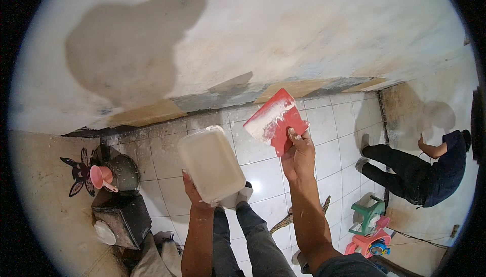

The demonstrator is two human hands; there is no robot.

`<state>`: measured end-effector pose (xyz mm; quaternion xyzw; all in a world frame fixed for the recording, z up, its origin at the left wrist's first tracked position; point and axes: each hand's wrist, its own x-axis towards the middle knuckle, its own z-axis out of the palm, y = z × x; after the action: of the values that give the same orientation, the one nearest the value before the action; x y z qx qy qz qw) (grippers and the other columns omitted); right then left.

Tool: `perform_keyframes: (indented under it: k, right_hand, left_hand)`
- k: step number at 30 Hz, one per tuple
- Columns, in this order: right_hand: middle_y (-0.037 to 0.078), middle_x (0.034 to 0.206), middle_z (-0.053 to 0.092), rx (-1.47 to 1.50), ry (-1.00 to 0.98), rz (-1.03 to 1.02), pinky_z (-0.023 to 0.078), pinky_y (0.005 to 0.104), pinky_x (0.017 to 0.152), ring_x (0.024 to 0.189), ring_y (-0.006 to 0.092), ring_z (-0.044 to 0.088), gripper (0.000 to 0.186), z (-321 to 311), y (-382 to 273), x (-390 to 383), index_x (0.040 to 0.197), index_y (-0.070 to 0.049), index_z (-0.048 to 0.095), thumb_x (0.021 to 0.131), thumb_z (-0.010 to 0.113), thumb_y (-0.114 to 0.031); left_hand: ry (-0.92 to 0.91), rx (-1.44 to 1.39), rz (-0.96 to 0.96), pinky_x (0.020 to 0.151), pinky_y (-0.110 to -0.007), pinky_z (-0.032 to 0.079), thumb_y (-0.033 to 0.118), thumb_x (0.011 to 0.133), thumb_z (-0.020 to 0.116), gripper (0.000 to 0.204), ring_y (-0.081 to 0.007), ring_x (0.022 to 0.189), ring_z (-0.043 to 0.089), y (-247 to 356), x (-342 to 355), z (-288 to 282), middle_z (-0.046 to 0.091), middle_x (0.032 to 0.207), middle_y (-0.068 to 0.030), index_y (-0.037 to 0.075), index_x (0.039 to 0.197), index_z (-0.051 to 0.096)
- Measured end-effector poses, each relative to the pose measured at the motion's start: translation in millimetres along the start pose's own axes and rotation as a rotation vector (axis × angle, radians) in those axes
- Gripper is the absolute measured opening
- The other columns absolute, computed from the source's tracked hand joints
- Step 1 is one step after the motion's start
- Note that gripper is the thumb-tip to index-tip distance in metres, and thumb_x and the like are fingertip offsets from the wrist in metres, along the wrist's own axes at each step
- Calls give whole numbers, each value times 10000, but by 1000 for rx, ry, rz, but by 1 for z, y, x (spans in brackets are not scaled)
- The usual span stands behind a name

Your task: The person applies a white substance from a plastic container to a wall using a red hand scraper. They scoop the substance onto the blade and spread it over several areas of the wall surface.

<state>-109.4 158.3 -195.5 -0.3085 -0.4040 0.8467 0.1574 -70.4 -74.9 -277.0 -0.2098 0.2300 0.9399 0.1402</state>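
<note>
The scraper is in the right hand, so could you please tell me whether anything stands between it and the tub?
Nothing visible does: the scraper in the right hand and the tub in the left hand are apart, with only floor showing through the gap.

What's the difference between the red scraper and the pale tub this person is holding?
Colour: the red scraper is bright with whitish smears, while the pale tub is cream all over. Shape: the red scraper is a flat plate; the pale tub is a rounded rectangle. Place: the red scraper is in the right hand, the pale tub in the left hand. Both are held up above the tiled floor.
</note>
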Motion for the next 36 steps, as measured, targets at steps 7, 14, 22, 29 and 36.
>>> perform_keyframes:
  k: [7,14,22,29,36]
  right_hand:
    - [78,821,657,-316,-132,133,482,286,542,648,130,600,227,1,-24,-17,1061,18,586,943,607,-175]
    - [68,683,603,-1125,-268,-74,439,297,568,603,112,510,226,9,-19,-24,895,24,628,926,623,-200]
    - [94,662,594,-1212,-298,-217,450,319,570,595,130,515,218,9,-12,-22,854,40,613,900,655,-169]
    - [37,716,625,-849,-339,-60,459,263,551,616,115,548,211,-14,-11,-13,933,13,631,930,643,-198]
    - [65,840,654,-449,-367,264,477,238,551,646,95,587,234,-25,-35,-5,1047,-4,613,928,649,-202]
  left_hand:
    - [-59,16,-7,1002,-425,475,575,945,448,687,-267,1209,541,-35,14,33,523,1353,-113,74,1414,409]
    - [-109,-117,-111,1024,-438,460,580,939,464,692,-273,1208,541,-55,16,40,531,1347,-119,75,1409,416]
    - [-162,-112,-159,1028,-454,458,587,938,460,696,-289,1220,534,-77,16,51,524,1359,-129,87,1419,405]
    - [-185,-187,-229,1037,-462,448,591,931,470,702,-303,1228,526,-73,11,55,514,1371,-135,91,1420,407]
    - [-121,-151,-151,1022,-460,453,588,918,491,704,-301,1219,528,-68,14,44,524,1355,-125,89,1409,421]
